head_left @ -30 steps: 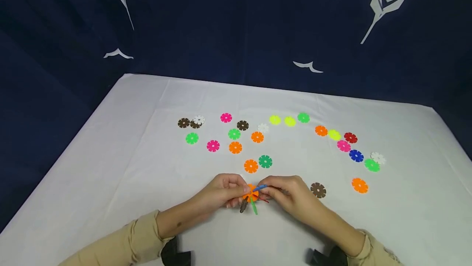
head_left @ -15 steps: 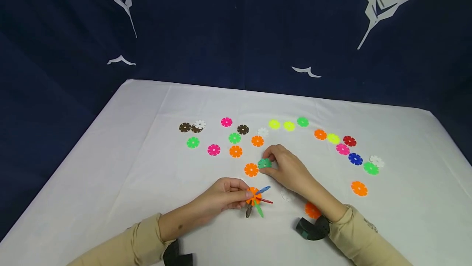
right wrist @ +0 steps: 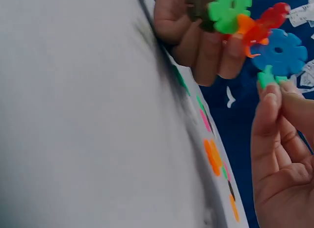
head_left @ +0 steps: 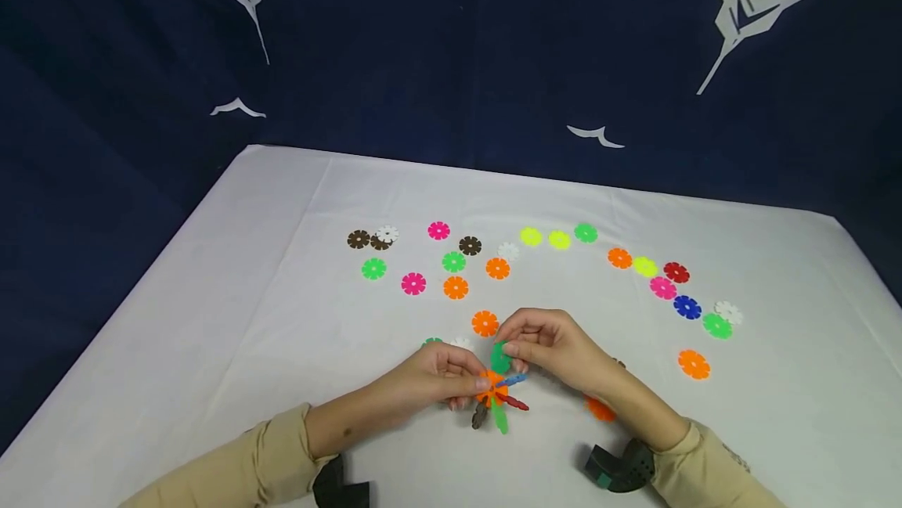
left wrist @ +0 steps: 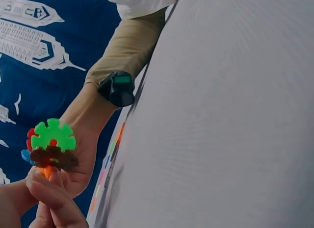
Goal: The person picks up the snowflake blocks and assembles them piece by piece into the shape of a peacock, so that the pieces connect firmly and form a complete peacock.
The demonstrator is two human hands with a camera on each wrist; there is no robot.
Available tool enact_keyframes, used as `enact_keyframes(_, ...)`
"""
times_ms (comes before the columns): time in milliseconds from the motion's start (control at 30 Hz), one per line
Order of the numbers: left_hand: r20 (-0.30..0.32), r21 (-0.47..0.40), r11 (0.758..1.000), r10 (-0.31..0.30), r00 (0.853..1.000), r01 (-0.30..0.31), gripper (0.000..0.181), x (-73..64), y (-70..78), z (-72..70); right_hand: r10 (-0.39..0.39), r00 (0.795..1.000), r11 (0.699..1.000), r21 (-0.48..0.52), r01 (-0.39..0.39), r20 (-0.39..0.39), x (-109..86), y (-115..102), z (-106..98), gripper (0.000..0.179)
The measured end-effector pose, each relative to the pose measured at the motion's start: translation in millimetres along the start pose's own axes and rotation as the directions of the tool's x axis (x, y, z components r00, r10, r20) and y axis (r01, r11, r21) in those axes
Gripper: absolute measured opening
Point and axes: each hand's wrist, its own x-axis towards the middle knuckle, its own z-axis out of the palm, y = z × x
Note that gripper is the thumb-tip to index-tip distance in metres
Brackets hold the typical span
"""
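My left hand (head_left: 426, 376) pinches an orange notched disc (head_left: 491, 390) between thumb and fingers. Slotted edgewise into its rim are a blue disc (right wrist: 279, 51), a red disc (right wrist: 265, 28), a light green disc (left wrist: 54, 135) and a brown disc (left wrist: 55, 158). Close by on the right, my right hand (head_left: 557, 342) pinches a darker green disc (head_left: 500, 358) just above the orange one, near the blue disc. In the right wrist view only a bit of this green disc (right wrist: 266, 80) shows past the fingertips; whether it touches the orange disc I cannot tell.
Several loose notched discs lie across the white table (head_left: 232, 297), among them an orange one (head_left: 485, 323) just beyond the hands. Another orange disc (head_left: 600, 409) is partly under the right forearm. Black wrist devices (head_left: 620, 467) sit at both cuffs. A dark blue curtain (head_left: 395, 46) hangs behind.
My right hand left the blue disc, picked the darker green disc off the table and brought it back beside the left hand. The left hand keeps holding the orange disc and its attached pieces.
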Motion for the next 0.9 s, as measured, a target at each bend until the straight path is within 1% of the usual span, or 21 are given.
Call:
enact_keyframes(100,0.021,-0.023,1.000,-0.009,1.000,0.009,0.019,-0.7,0.7,0.9,0.012,1.000,1.000,0.029,-0.011,-0.022,-0.6,1.7,3.2,0.013)
enact_keyframes(233,0.024,-0.062,0.998,-0.016,1.000,0.017,0.018,-1.3,1.5,2.2,-0.015,0.999,0.999,0.031,0.016,-0.046,-1.2,3.7,5.9,0.016)
enact_keyframes(333,0.028,-0.086,0.996,0.000,1.000,0.002,0.020,-2.8,1.4,4.4,-0.052,0.998,0.998,0.033,0.053,-0.021,-1.8,4.8,8.2,0.021)
enact_keyframes(467,0.032,-0.116,0.992,0.046,0.998,-0.042,0.024,-5.7,-0.8,10.3,-0.110,0.994,0.994,0.022,0.110,0.020,-4.0,4.2,11.0,0.023)
enact_keyframes(533,0.034,-0.132,0.989,0.066,0.997,-0.061,0.025,-7.2,-2.4,13.8,-0.143,0.989,0.990,0.014,0.143,0.037,-6.3,3.7,11.9,0.021)
enact_keyframes(600,0.035,-0.140,0.988,0.072,0.997,-0.066,0.025,-8.7,-3.7,17.0,-0.174,0.983,0.985,0.009,0.174,0.051,-10.0,3.1,13.0,0.020)
enact_keyframes(700,0.048,-0.150,0.987,0.066,0.997,-0.058,0.024,-10.6,-4.5,20.4,-0.246,0.966,0.969,-0.010,0.248,0.081,-16.8,2.1,15.9,0.018)
enact_keyframes(800,0.069,-0.145,0.988,0.073,0.995,-0.062,0.022,-11.0,-4.5,21.7,-0.319,0.943,0.946,-0.025,0.322,0.100,-22.1,1.6,19.3,0.020)
enact_keyframes(867,0.078,-0.151,0.987,0.072,0.994,-0.060,0.022,-10.7,-4.7,21.7,-0.339,0.935,0.938,-0.035,0.344,0.101,-22.8,1.1,20.7,0.022)
enact_keyframes(900,0.084,-0.154,0.986,0.081,0.993,-0.068,0.021,-10.3,-5.1,21.5,-0.336,0.937,0.939,-0.041,0.341,0.094,-22.7,0.7,20.7,0.024)
